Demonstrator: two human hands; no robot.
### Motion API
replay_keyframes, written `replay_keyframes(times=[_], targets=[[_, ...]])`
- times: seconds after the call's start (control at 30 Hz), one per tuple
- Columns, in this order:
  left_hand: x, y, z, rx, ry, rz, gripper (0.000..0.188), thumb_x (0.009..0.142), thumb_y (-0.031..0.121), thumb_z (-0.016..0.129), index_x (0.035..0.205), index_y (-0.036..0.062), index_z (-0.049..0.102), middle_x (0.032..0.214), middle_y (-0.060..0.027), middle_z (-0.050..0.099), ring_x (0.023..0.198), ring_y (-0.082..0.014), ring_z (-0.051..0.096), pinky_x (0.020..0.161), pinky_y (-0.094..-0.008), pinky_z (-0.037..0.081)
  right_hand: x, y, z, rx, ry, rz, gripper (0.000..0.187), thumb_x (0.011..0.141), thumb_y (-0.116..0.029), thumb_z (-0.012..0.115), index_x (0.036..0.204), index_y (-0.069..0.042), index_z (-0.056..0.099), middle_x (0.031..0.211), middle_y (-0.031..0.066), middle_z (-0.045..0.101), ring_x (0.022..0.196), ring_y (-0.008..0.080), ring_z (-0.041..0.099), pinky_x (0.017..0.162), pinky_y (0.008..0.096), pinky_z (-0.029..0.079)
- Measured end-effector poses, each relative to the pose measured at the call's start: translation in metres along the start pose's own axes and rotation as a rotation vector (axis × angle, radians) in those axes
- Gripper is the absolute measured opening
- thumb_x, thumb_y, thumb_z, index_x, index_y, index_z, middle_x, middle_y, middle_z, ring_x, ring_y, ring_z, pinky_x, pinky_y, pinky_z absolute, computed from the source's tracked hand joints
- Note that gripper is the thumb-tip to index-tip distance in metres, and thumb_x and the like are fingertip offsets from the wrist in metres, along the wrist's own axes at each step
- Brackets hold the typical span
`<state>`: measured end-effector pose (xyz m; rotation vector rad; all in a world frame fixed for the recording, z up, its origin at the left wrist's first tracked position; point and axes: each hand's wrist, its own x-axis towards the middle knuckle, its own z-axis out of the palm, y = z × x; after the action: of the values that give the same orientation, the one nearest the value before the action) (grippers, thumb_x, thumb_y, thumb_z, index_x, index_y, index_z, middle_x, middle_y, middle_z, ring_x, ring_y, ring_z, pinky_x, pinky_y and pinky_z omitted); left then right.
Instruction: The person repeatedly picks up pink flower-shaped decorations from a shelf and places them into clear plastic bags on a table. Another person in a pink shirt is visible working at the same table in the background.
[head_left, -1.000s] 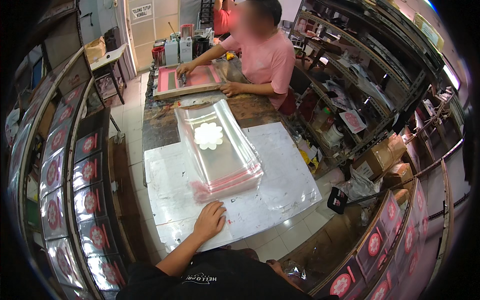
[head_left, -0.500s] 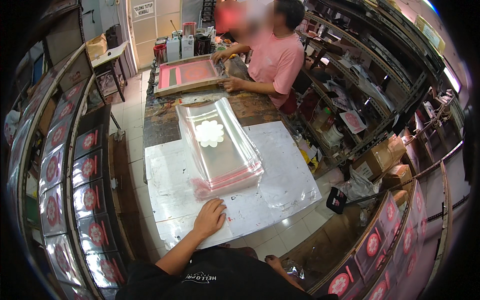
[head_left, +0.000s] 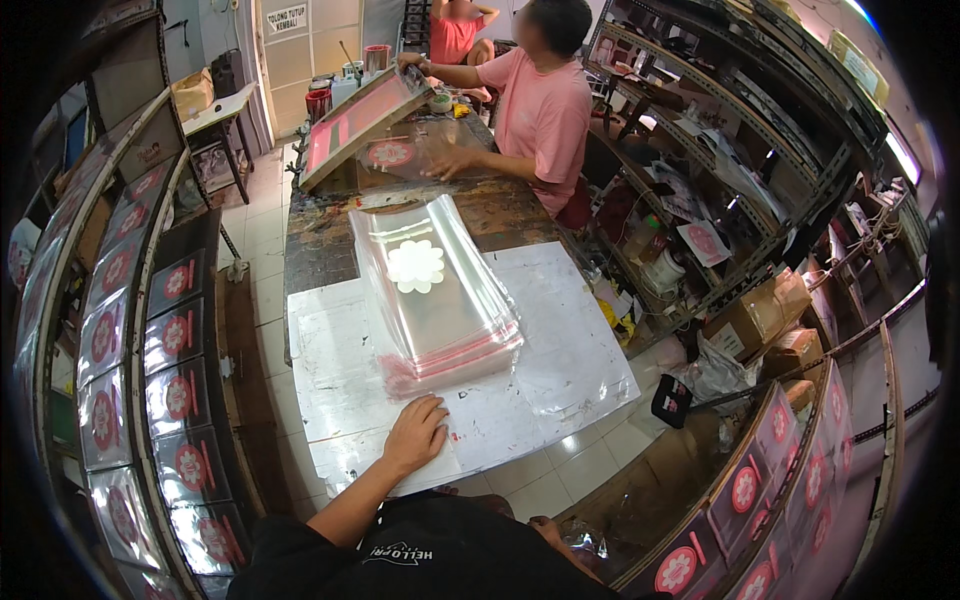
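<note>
My left hand [head_left: 417, 437] rests palm down on the white sheet that covers the near end of the table [head_left: 565, 400], its fingers stretched out and holding nothing. Just beyond the fingertips lies a stack of clear plastic bags [head_left: 430, 320] with pink near edges and a pale flower shape in the middle. My right hand [head_left: 546, 532] hangs low beyond the table's near edge; its fingers are too small and partly hidden to read. Across the table, a co-worker in pink holds up a wooden-framed printing screen [head_left: 365, 125] by one side. A pink flower print [head_left: 390, 152] shows beneath it.
Racks on the left hold several printed clear bags [head_left: 180, 395]; more prints [head_left: 745, 490] lie on racks at the lower right. Ink cans [head_left: 377, 58] crowd the table's far end. Metal shelves [head_left: 700, 130] and cardboard boxes [head_left: 765, 315] line the right. Another person sits behind.
The co-worker has raised the right side of the printing screen, uncovering the pink print, and one of their hands now reaches toward it. My left hand stays in place.
</note>
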<state>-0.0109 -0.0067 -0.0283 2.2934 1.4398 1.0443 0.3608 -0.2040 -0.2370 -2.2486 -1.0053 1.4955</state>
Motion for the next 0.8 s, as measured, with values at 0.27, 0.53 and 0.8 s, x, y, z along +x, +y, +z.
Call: replay_keyframes(times=[0.27, 0.53, 0.8], targets=[[-0.004, -0.004, 0.002, -0.068, 0.020, -0.006, 0.028, 0.080, 0.006, 0.066, 0.108, 0.0021, 0.064, 0.121, -0.0168, 0.060, 0.116, -0.0352, 0.056, 0.100, -0.0428, 0.045, 0.007, 0.007, 0.002, 0.053, -0.019, -0.065, 0.036, 0.090, -0.016, 0.063, 0.117, 0.007, 0.062, 0.098, 0.0199, 0.070, 0.080, 0.0244, 0.071, 0.068, 0.0350, 0.055], [-0.008, -0.004, 0.000, -0.250, 0.111, -0.075, 0.021, 0.084, 0.003, 0.064, 0.105, 0.0011, 0.066, 0.112, -0.0172, 0.065, 0.105, -0.0350, 0.062, 0.093, -0.0416, 0.050, 0.005, -0.005, -0.005, 0.011, -0.009, -0.081, 0.035, 0.090, -0.015, 0.063, 0.118, 0.006, 0.061, 0.098, 0.0200, 0.070, 0.078, 0.0259, 0.073, 0.064, 0.0355, 0.056], [0.041, 0.015, -0.038, -0.228, 0.346, -0.013, 0.028, 0.080, -0.001, 0.067, 0.108, 0.0003, 0.064, 0.108, -0.0191, 0.065, 0.100, -0.0358, 0.063, 0.089, -0.0410, 0.050, -0.004, -0.009, 0.000, 0.079, 0.019, -0.027, 0.036, 0.090, -0.015, 0.063, 0.119, 0.005, 0.062, 0.101, 0.0198, 0.070, 0.079, 0.0253, 0.074, 0.063, 0.0346, 0.056]])
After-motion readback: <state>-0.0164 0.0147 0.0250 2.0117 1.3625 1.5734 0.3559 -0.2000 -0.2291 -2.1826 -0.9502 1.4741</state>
